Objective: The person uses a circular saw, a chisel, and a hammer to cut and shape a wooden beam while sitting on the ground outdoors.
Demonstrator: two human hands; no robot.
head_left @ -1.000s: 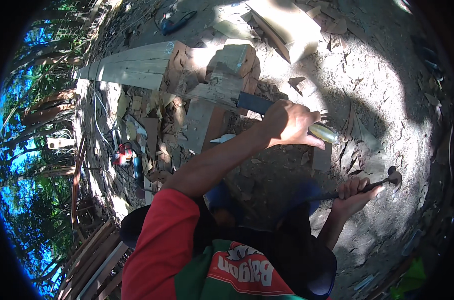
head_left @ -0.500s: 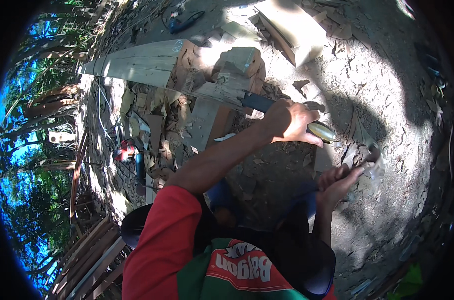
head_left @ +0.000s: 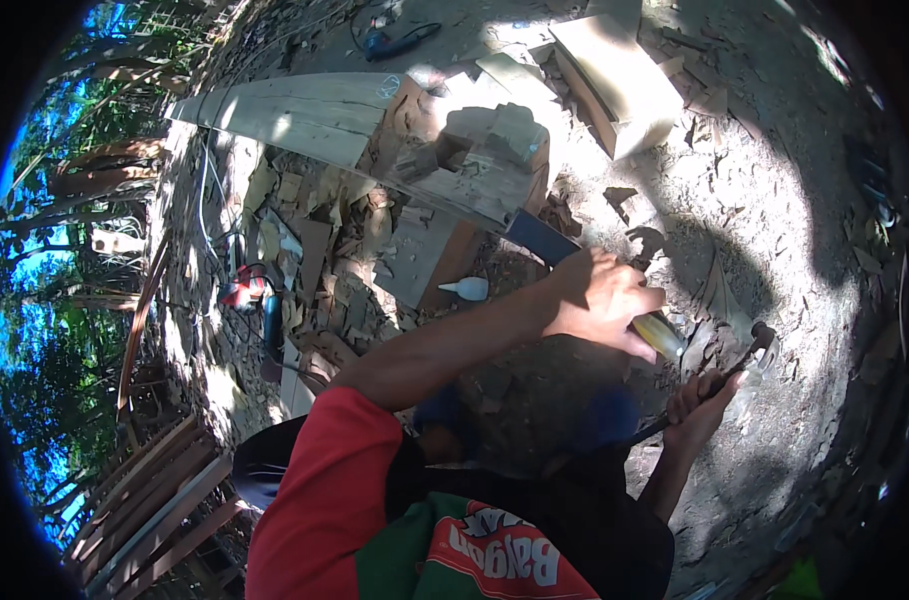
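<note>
My left hand point(head_left: 607, 303) is closed around a chisel, its yellow handle point(head_left: 659, 336) sticking out on the near right side of the fist. The wide dark chisel blade point(head_left: 543, 238) points up and left, its tip at the right end of a pale wooden workpiece point(head_left: 495, 185) with a cut-out in it. My right hand point(head_left: 697, 408) grips a hammer near its metal head point(head_left: 763, 343), lower right of the chisel handle and apart from it. A dark handle runs back toward my knee.
A long tapered wooden board point(head_left: 285, 118) stretches to the left. A small white bottle point(head_left: 467, 289) lies beside a wood block point(head_left: 420, 250). Thick planks point(head_left: 625, 75) lie beyond. A red power tool point(head_left: 245, 287) and a blue one point(head_left: 395, 42) rest on the chip-strewn ground.
The view has shifted, with the scene now lower and further right. My left hand and the chisel have come nearer to me. My right hand, blurred before, has moved right and down with the hammer.
</note>
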